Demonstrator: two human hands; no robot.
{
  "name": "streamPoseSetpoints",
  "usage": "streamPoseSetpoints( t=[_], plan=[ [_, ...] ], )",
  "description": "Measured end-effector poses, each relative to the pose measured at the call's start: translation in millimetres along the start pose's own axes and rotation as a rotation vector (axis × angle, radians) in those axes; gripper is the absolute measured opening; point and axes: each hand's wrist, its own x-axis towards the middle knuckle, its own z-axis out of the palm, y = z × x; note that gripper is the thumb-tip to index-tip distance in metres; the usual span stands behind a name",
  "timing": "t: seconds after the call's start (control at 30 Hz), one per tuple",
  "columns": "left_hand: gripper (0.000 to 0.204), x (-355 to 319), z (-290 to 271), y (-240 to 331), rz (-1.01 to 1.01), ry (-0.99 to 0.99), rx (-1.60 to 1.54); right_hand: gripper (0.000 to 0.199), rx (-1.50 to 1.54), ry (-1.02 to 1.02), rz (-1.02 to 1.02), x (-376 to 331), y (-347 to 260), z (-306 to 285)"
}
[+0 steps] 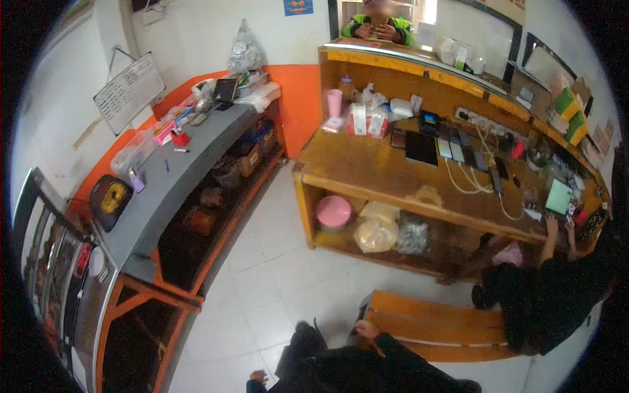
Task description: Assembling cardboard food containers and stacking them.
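My left hand [258, 377] hangs low at the bottom edge, over the white tiled floor. Its fingers are loosely bent and a little apart, with nothing visible in them. My right hand [368, 329] is closed at the left end of an orange-brown wooden bench [432, 319]. A dark shape shows beside its fingers; whether they grip it is too blurred to tell. My dark sleeves and clothing fill the lower middle of the view.
A wooden counter [367, 160] with phones, cables and a tablet [421, 149] stands ahead. At the bench's right, a dark-clothed person [547, 295] reaches onto it. A grey-topped orange table [187, 147] runs along the left. Beyond the counter is another person [379, 29].
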Motion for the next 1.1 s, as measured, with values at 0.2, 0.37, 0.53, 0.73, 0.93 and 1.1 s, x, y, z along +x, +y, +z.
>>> streamPoseSetpoints(
  t=[0.2, 0.37, 0.53, 0.73, 0.93, 1.1],
  plan=[
    [0.03, 132.4, -10.2, 111.8, 0.457, -0.227, 1.156, 0.021, 0.065, 0.291, -0.196, 146.5, -152.3, -68.1],
    [0.025, 241.1, 40.4, 334.3, 0.7, 0.136, 0.592, 0.022, 0.208, 0.453, -0.082, 208.9, -248.6, -143.7],
    [0.022, 259.2, 155.5, 601.2, 1.005, 0.028, -0.071, 0.017, -0.014, 0.863, -0.203, 235.9, -268.0, -243.4],
    [0.015, 193.4, 278.0, 776.3, 1.152, -0.157, -0.177, 0.025, 0.263, 1.166, -0.103, 262.5, -257.0, -371.1],
    [0.014, 165.1, 373.4, 847.5, 1.128, -0.355, -0.037, 0.028, -0.002, 1.179, -0.064, 327.3, -259.5, -513.9],
    [0.024, 176.8, 451.8, 916.8, 1.127, -0.491, 0.171, 0.043, -0.901, 1.301, -0.102, 409.9, -283.2, -631.3]
  ],
)
